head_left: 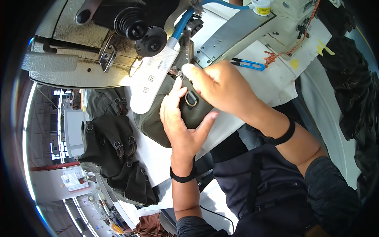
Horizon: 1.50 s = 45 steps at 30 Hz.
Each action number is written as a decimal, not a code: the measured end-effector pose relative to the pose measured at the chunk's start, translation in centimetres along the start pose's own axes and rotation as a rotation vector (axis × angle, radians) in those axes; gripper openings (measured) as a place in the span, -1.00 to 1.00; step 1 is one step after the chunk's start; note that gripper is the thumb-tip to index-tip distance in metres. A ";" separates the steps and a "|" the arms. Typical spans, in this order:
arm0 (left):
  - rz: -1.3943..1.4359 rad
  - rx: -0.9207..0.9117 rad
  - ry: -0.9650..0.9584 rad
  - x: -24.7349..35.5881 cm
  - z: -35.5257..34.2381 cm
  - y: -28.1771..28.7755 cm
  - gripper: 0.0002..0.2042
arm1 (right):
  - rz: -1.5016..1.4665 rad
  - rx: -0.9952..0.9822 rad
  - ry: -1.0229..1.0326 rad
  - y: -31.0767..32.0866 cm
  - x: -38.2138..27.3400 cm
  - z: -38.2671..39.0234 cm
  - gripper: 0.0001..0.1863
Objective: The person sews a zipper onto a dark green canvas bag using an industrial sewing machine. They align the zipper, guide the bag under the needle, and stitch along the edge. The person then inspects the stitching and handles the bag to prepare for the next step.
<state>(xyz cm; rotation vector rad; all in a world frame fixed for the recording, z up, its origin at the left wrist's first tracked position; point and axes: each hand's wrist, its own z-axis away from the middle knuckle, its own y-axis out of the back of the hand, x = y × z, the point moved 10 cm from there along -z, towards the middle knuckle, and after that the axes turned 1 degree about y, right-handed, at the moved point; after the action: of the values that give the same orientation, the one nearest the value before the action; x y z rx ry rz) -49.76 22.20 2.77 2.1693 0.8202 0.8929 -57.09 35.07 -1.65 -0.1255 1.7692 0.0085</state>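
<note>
A dark olive fabric bag [158, 122] with a metal D-ring [192, 99] lies under the head of a sewing machine [75, 65]. My left hand [179, 122] rests on the bag, fingers stretched toward the needle area and thumb spread wide. Beside the D-ring, my right hand [226, 85] is closed at the bag's upper edge, close to the machine's foot [182, 59]. What its fingers grip is hidden beneath them. A white lamp bar [152, 85] hangs over part of the bag.
Several similar dark bags [110, 144] are piled to the left on the white table [148, 160]. Blue-handled thread snips [250, 64] lie beyond my right hand, by an orange cord [272, 57]. A blue air hose [183, 23] runs above. Dark fabric [341, 94] hangs at far right.
</note>
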 end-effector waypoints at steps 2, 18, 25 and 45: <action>0.014 0.018 -0.020 -0.2 0.0 0.0 -0.24 | -0.140 0.052 -0.094 0.1 1.4 0.9 -0.38; -0.011 0.065 0.018 -0.4 1.0 -1.7 -0.22 | 0.090 0.054 0.325 1.1 -0.3 5.0 -0.75; -0.254 0.176 0.023 1.3 1.0 -0.9 -0.53 | -0.055 0.081 0.372 2.5 0.5 5.3 -0.79; 0.143 0.334 0.360 1.4 1.1 0.6 -0.91 | -0.297 -0.063 0.046 0.1 0.5 5.8 -0.72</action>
<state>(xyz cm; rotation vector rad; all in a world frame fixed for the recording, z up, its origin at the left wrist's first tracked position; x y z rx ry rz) -47.92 22.46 3.10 2.4128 1.0586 1.3260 -51.56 35.55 -3.32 -0.4358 1.7814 -0.1548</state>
